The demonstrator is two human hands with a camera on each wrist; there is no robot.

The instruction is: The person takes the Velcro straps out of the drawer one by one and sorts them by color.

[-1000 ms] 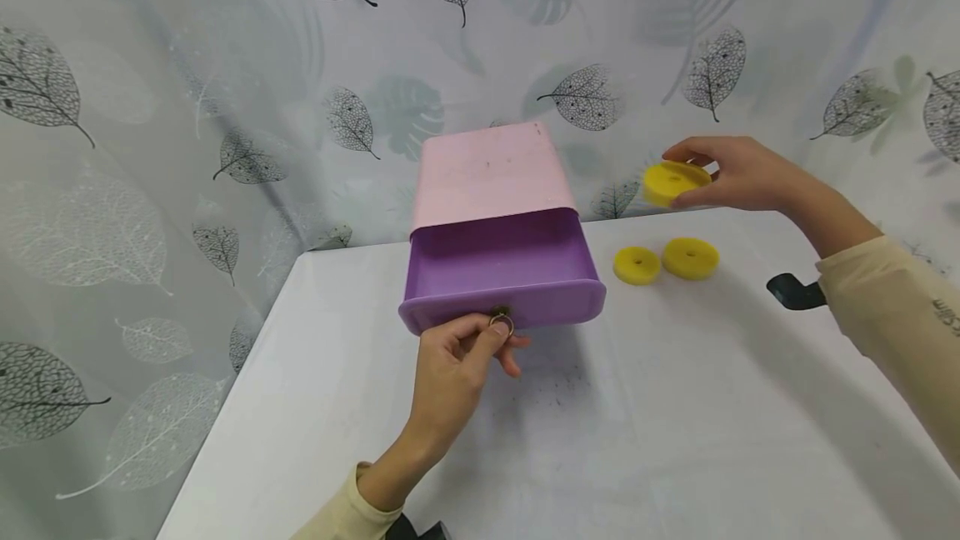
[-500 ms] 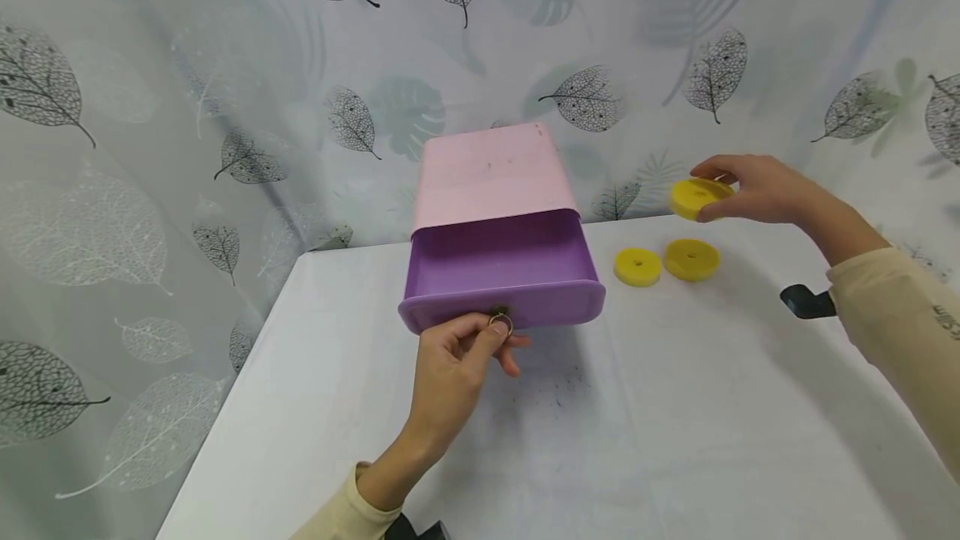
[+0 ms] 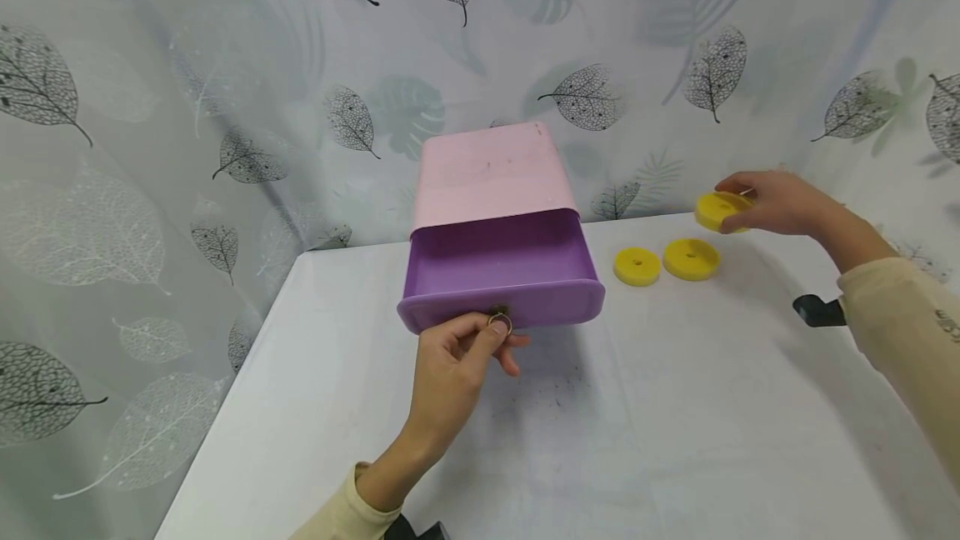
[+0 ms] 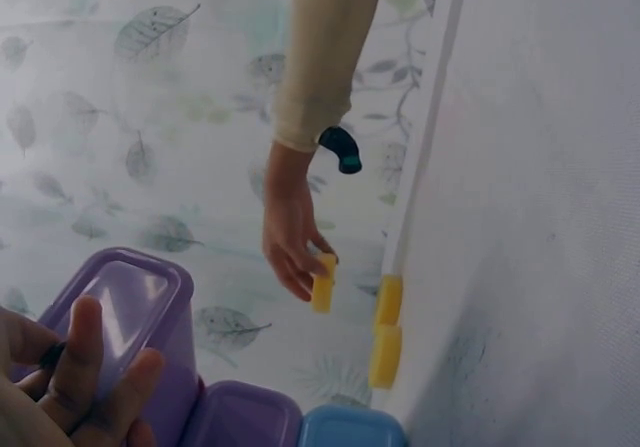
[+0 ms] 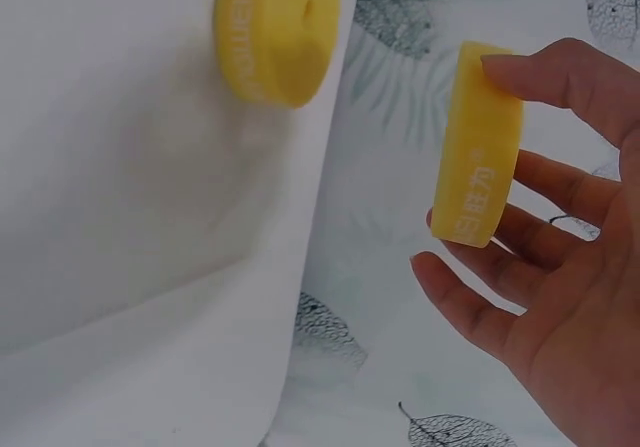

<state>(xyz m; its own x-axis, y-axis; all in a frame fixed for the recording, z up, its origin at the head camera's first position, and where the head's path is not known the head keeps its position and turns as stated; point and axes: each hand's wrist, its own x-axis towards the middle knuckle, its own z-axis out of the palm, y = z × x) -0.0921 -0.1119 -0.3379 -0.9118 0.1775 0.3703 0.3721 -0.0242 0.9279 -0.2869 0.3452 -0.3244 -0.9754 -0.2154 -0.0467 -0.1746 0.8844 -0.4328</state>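
Lowering my right hand (image 3: 783, 202), yellow disc (image 3: 712, 211) pinched, near the desk (image 3: 720, 407)'s far edge.
It's now farther from the drawer (image 3: 551, 304), whose ring (image 3: 511, 325) my left hand (image 3: 450, 369) pinches.

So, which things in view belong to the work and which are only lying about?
Job, probably: open purple drawer, handle, pink case, held yellow disc, two yellow discs on the table.
Apparently idle: lower purple drawer, blue drawer, leaf-print backdrop.

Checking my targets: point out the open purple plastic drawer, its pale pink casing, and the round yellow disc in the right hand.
Open purple plastic drawer (image 3: 555, 303), head view, front panel.
Pale pink casing (image 3: 495, 175), head view, top surface.
Held round yellow disc (image 5: 478, 142), right wrist view, outer side.
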